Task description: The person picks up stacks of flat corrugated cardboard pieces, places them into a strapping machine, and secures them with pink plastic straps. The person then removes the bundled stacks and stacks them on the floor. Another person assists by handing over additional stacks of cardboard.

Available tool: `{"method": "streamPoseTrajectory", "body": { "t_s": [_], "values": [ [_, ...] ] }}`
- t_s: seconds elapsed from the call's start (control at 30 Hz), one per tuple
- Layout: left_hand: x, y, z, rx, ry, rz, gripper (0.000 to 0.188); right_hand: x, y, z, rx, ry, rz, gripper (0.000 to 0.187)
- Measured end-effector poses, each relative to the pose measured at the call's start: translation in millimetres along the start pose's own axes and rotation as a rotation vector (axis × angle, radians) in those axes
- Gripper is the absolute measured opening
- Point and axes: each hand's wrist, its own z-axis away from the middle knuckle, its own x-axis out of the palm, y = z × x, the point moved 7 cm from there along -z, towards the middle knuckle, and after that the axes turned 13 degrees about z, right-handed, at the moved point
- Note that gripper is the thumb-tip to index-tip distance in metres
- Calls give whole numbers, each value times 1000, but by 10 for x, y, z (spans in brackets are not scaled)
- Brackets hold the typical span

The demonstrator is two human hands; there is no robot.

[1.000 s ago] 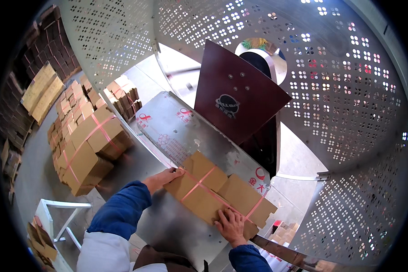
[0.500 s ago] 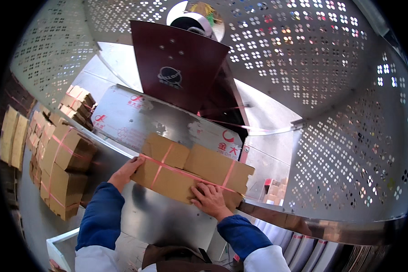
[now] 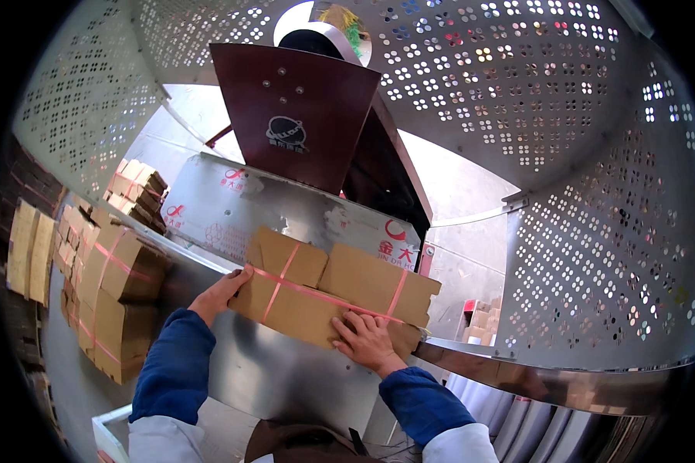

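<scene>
— Perforated grey metal guards (image 3: pixel 594 247) curve around beyond our left hand (image 3: pixel 218 297) and right hand (image 3: pixel 372 343), and a smooth grey metal bench (image 3: pixel 286 378) spreads beneath. What lies at our fingers, and which way?

— Our flat, oblong brown cardboard bundle (image 3: pixel 367 282), tied with narrow pink plastic bands (image 3: pixel 300 288), sits on that bench, to the right of the left fingers and mostly beyond the right ones. We see its long axis run from left to right, the right end slanting a little nearer to us.

— Which hand is nearer to it?

— Neither: we touch it with both. Our left fingers meet its left end, though we can't tell whether they close around that edge. Our right fingers are spread and loosely bent on its top, right of the middle, by the near long edge, gripping nothing.

— And our pose?

— We reach in with both blue-sleeved forearms (image 3: pixel 176 355) slanting inward. Our left hand points away and rightward; our right lies palm down, pointing away and leftward.
</scene>
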Motion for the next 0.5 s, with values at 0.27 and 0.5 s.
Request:
{"method": "streamPoseTrajectory", "body": {
  "t_s": [0.27,0.5],
  "values": [
    [-72,1171,-755,23,-314,-829,55,35,16,20,-3,-75,25,47],
    [1798,1045,-1743,-28,-737,-1018,66,95,15,126,23,-49,51,55]
  ]
}}
